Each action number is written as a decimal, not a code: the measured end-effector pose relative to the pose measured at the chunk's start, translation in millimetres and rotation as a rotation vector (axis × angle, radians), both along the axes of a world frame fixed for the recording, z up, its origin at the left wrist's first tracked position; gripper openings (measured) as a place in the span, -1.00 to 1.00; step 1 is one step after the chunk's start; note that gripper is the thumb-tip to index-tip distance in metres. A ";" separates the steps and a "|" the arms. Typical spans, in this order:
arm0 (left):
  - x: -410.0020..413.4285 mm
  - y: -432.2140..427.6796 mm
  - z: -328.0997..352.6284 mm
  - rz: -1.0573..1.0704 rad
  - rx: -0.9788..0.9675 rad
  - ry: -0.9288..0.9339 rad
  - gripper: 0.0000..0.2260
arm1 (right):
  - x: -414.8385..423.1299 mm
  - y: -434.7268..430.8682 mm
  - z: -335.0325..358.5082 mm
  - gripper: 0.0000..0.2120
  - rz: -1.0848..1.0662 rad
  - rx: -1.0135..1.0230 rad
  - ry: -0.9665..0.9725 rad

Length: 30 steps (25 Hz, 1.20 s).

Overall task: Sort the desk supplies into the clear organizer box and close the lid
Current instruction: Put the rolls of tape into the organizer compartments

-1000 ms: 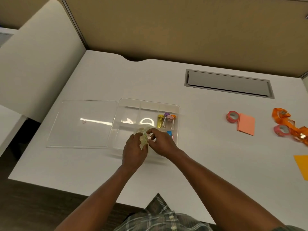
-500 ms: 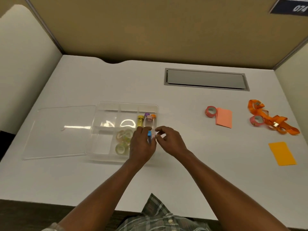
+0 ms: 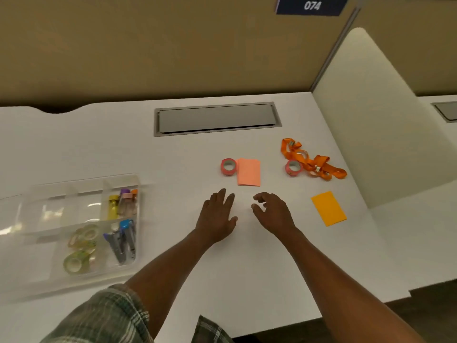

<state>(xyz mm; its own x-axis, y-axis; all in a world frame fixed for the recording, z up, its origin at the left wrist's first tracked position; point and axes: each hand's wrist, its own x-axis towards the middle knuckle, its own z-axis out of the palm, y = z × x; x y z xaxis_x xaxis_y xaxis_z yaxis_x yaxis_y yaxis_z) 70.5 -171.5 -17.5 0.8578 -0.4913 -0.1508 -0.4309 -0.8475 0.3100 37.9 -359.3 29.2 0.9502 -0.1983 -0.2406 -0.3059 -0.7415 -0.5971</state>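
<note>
The clear organizer box [image 3: 138, 184] lies at the left of the white desk, lid off. Its compartments hold clear tape rolls [image 3: 79, 251], staplers [image 3: 122, 240] and small coloured bottles [image 3: 122, 204]. My left hand [image 3: 217, 216] and my right hand [image 3: 273, 211] hover empty over the desk's middle, fingers apart. Just beyond them lie a pink tape roll [image 3: 228, 167] and a salmon sticky pad [image 3: 248, 172]. Further right are a second pink tape roll [image 3: 293, 168], an orange lanyard [image 3: 314, 160] and an orange sticky pad [image 3: 328, 208].
A grey cable hatch [image 3: 216, 118] is set into the desk at the back. Tan partition walls close the back, and a pale divider panel [image 3: 385, 120] stands at the right edge. The box lid lies left of the box, mostly out of frame.
Both hands left the box, where they had set down tape rolls and a stapler, and moved right over the desk, empty. The view swung right.
</note>
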 end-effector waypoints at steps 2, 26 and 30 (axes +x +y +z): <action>7.9 -21.7 -15.5 -0.031 0.034 0.007 -0.30 | 3.1 -36.7 -6.3 -0.69 -0.022 -0.031 -0.006; 21.3 -56.1 -76.0 -0.014 0.041 -0.167 -0.34 | 128.5 -162.9 -27.8 -0.60 -0.120 -0.331 -0.117; 22.5 -55.6 -79.4 -0.009 0.021 -0.195 -0.34 | 150.7 -182.2 -38.5 -0.61 -0.110 -0.398 0.074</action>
